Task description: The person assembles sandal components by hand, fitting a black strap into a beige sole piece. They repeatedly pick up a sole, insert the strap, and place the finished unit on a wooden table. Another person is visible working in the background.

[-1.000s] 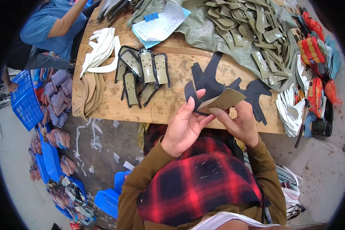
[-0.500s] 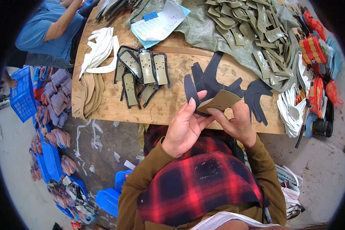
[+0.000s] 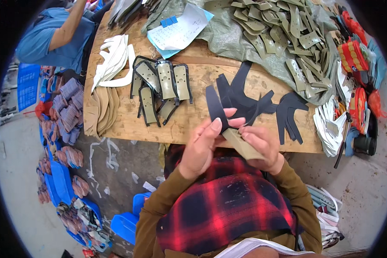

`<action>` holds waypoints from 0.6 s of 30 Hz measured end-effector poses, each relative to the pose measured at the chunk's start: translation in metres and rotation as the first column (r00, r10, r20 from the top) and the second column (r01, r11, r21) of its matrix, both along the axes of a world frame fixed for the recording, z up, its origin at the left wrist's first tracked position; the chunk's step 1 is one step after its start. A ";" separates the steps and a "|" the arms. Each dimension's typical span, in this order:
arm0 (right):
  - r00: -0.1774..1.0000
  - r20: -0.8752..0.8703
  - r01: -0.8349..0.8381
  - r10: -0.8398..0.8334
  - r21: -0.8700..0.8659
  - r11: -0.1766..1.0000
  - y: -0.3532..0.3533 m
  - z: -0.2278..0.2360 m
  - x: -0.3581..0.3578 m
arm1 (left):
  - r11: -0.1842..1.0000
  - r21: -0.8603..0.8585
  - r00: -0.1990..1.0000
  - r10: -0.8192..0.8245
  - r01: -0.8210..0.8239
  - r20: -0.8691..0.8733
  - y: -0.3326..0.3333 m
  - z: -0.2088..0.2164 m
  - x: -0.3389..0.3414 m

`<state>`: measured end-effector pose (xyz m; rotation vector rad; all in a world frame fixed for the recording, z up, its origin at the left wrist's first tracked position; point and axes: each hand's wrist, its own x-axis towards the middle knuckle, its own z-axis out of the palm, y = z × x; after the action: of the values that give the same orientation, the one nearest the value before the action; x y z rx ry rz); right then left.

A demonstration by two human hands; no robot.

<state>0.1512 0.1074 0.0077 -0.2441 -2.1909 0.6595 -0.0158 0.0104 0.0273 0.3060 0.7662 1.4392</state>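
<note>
At the table's front edge I hold a stiff olive piece (image 3: 244, 145) and a curved black strip (image 3: 215, 103) together. My left hand (image 3: 201, 148) is closed, its thumb pressing the strip beside the olive piece's upper end. Along the olive piece's right side, my right hand (image 3: 264, 144) is closed, with thumb and fingers on it and on the strip's other arm. Just beyond my hands lies a pile of flat black cut pieces (image 3: 236, 92); smaller black cut pieces (image 3: 289, 114) lie to its right. Several olive pieces edged in black (image 3: 165, 79) are heaped at left.
Olive pieces (image 3: 288, 30) cover a grey-green sheet (image 3: 228, 43) at the back right. White cut pieces (image 3: 112, 62), tan pieces (image 3: 101, 109) and a written paper (image 3: 180, 32) lie on the table (image 3: 198, 124). A person in blue (image 3: 56, 36) works at far left; blue bins (image 3: 60, 182) stand on the floor.
The olive piece has tilted down toward me and its lower end has swung nearer my body. The black strip's arms now show above it. My right hand has come lower.
</note>
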 end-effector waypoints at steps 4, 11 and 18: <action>0.997 0.049 -0.059 0.057 0.040 0.997 0.000 0.007 0.001 | 0.999 -0.035 0.695 -0.023 -0.002 -0.719 0.001 0.022 -0.021; 0.992 0.127 0.009 -0.010 0.011 1.000 -0.009 0.011 -0.002 | 0.994 0.040 0.032 0.044 -0.099 -0.999 -0.009 0.024 -0.010; 0.978 0.194 0.078 -0.078 0.005 0.997 -0.016 0.009 -0.004 | 0.976 0.211 0.032 0.213 -0.042 -0.977 -0.012 0.024 0.003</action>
<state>0.1470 0.0910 0.0169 -0.4091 -2.3527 0.6171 -0.0130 -0.0016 0.0508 1.5528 1.9252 1.2562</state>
